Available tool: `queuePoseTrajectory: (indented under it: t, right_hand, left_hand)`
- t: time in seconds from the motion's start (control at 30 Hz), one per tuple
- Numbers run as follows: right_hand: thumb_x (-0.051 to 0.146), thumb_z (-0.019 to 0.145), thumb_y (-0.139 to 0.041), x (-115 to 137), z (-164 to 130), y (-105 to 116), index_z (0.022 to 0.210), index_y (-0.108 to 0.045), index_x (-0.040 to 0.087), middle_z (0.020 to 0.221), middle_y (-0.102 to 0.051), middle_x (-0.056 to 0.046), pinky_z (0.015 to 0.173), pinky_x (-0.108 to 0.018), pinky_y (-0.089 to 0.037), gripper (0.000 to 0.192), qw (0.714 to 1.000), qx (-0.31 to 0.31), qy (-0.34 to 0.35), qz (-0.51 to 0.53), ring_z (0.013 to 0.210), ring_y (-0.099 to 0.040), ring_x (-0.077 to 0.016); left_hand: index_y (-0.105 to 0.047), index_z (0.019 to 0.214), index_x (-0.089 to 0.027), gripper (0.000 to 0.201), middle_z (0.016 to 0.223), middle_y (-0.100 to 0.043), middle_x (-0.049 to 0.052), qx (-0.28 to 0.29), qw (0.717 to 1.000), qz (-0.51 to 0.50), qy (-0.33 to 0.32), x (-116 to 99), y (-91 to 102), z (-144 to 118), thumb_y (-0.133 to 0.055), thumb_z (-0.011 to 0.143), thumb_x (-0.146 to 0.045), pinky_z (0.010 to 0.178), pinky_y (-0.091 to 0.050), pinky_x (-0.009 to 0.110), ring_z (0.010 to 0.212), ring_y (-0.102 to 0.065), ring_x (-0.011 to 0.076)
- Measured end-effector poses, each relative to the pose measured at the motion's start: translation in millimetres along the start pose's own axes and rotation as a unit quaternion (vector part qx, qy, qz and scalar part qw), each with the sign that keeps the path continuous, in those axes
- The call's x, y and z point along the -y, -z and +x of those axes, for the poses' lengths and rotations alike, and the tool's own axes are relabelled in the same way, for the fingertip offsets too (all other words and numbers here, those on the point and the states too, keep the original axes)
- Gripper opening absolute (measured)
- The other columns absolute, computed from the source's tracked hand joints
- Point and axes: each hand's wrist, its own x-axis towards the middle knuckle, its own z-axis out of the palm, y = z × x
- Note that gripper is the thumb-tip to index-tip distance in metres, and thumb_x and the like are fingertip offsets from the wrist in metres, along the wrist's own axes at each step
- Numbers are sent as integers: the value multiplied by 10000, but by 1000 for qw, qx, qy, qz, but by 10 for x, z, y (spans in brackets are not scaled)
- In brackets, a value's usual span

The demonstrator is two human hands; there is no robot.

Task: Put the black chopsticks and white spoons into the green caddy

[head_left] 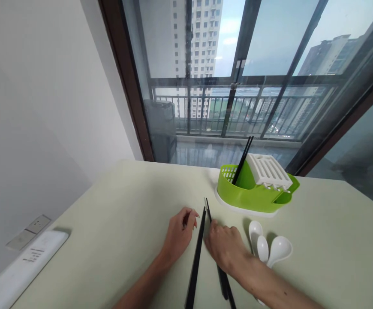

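Observation:
Several black chopsticks [195, 262] lie on the pale table [115, 223] between my two hands. My left hand [179, 235] rests on the table with curled fingers, its fingertips touching the upper end of one chopstick. My right hand [225, 249] lies palm down over other chopsticks [224, 284], whose tips [207, 207] stick out beyond my fingers. Behind them stands a green cutlery drainer [254, 194] with a white slotted insert [268, 171] and two black chopsticks [242, 161] standing in it.
Three white ceramic spoons [270, 249] lie just right of my right hand. A white power strip [22, 268] sits at the table's left edge by wall sockets [28, 231]. A large window [238, 77] runs behind the table.

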Motion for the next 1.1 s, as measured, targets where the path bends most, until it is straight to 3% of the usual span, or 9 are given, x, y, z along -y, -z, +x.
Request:
queuePoseTrajectory:
  t: [0.13, 0.2, 0.27, 0.33, 0.43, 0.57, 0.73, 0.9, 1.1]
  right_hand:
    - [-28, 891, -488, -115, 52, -31, 1052, -687, 106, 1016, -752, -199, 743, -367, -541, 288, 1000, 4, 3, 17, 942, -761, -313]
    - [89, 964, -469, -237, 35, 7, 1028, -679, 138, 957, -768, -170, 691, -354, -525, 225, 999, 5, 6, 33, 882, -768, -306]
    - [231, 1034, -395, -379, -22, 98, 961, -658, 175, 880, -770, -136, 638, -335, -490, 279, 997, -15, 9, 73, 804, -762, -287]
    - [333, 1065, -342, -509, -120, 236, 869, -604, 206, 795, -745, -91, 610, -314, -451, 351, 986, -74, 31, 148, 725, -731, -248]
    - [431, 1066, -379, -632, -319, 458, 769, -490, 240, 682, -645, -11, 577, -289, -402, 370, 939, -207, 94, 259, 612, -631, -182]
    - [427, 1063, -428, -668, -535, 571, 794, -503, 248, 679, -584, 15, 560, -282, -399, 332, 898, -314, 134, 278, 576, -556, -161]
    - [360, 1063, -461, -641, -547, 378, 1017, -617, 246, 841, -665, -18, 651, -283, -490, 198, 889, -314, 159, 293, 682, -635, -171]
    - [362, 1069, -442, -593, -467, 264, 1032, -634, 227, 779, -659, -8, 679, -290, -519, 237, 889, -307, 158, 301, 698, -679, -179]
    - [383, 1069, -419, -493, -376, 287, 996, -633, 224, 881, -710, -32, 664, -283, -514, 276, 902, -271, 157, 297, 732, -704, -181]
  left_hand:
    - [-653, 872, -208, 363, 701, -616, -20, 3, 1000, 1, 4, -18, 1, 4, -424, 1028, -442, 604, -399, 260, 598, -529, 131]
    - [-651, 870, -206, 361, 704, -615, -17, 5, 1000, 0, 5, -22, -1, 5, -422, 1028, -435, 618, -406, 263, 610, -536, 134]
    - [-653, 879, -207, 356, 712, -617, -16, 9, 1000, 2, 5, -30, -3, 3, -416, 1031, -426, 627, -409, 266, 618, -538, 135]
    - [-653, 883, -209, 354, 718, -620, -17, 17, 1000, 6, 5, -51, -2, -3, -413, 1034, -421, 619, -405, 266, 612, -532, 133]
    - [-643, 847, -213, 363, 752, -657, -5, 36, 999, 10, -6, -109, 7, -23, -413, 1040, -418, 640, -422, 269, 646, -565, 141]
    - [-693, 921, -235, 306, 939, -745, 36, 70, 995, 9, -74, -173, 22, -70, -462, 1030, -404, 863, -484, 311, 911, -667, 193]
    - [-739, 1117, -296, 216, 1118, -775, 30, 138, 982, 6, -130, -140, 8, -100, -643, 950, -393, 1007, -469, 354, 1092, -672, 231]
    - [-813, 1004, -327, 202, 1058, -806, 21, 153, 981, 17, -114, -107, -11, -68, -677, 918, -450, 963, -498, 358, 1013, -707, 244]
    - [-827, 933, -342, 205, 1025, -811, -4, 160, 981, 5, -107, -109, 1, -50, -653, 932, -448, 880, -510, 328, 966, -713, 235]
